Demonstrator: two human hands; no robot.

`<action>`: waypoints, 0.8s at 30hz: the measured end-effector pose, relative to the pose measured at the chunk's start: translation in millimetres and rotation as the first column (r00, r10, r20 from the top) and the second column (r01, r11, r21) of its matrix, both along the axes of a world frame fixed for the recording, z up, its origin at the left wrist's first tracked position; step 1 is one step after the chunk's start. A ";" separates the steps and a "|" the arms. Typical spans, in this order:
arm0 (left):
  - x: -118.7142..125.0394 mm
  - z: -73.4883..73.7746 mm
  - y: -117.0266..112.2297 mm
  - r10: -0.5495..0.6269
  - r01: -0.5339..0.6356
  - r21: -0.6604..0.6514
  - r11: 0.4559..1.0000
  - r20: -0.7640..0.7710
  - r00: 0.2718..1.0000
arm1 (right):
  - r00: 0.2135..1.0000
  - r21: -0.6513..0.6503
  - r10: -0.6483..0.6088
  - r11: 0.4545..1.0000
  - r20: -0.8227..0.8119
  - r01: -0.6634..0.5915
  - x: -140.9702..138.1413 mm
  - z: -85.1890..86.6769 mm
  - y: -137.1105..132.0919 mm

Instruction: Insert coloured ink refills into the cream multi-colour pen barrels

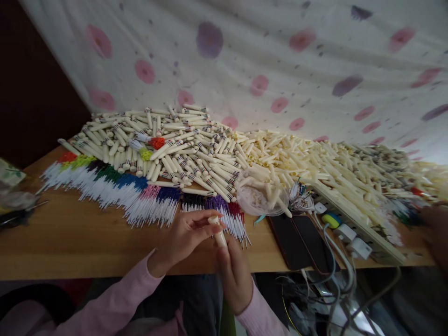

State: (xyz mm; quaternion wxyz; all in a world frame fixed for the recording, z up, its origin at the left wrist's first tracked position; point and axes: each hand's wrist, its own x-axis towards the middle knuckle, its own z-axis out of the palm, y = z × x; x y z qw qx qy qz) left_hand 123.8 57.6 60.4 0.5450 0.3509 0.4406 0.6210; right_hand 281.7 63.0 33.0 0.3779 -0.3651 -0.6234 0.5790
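Barrel (pixel 219 234): cream pen part, tilted, held over the table's near edge. Right hand (pixel 235 275) grips its lower end from below, fingers closed round it. Left hand (pixel 182 238) pinches the top end with fingertips, wrist bent, forearm coming in from lower left; pink sleeves on both arms. Table (pixel 77 242): wood. Refills (pixel 140 196), sorted by colour, lie just beyond the hands; barrel pile (pixel 168 144) behind them. Spotted cloth (pixel 266 56) backs the table.

Light: dim, brightest on the far sheet (pixel 266 42)
Shadow: dark under the near bench (pixel 70 242) edge
Blur: soft at right edge
Distortion: wide-angle bowing
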 end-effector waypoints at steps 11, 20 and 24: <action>-1.7 10.4 -7.4 0.186 -0.194 -0.026 0.981 -0.197 0.963 | 0.995 -0.017 -0.055 0.998 0.079 0.057 -5.3 6.6 1.0; -4.2 14.4 -7.7 -0.165 0.161 0.106 0.981 0.025 0.986 | 0.784 -0.515 0.408 0.595 -0.467 -0.617 4.3 5.7 -1.8; 1.6 13.2 -4.4 0.140 -0.145 -0.090 0.985 -0.058 0.988 | 0.996 -0.190 0.084 0.978 -0.028 -0.088 -0.5 9.4 3.8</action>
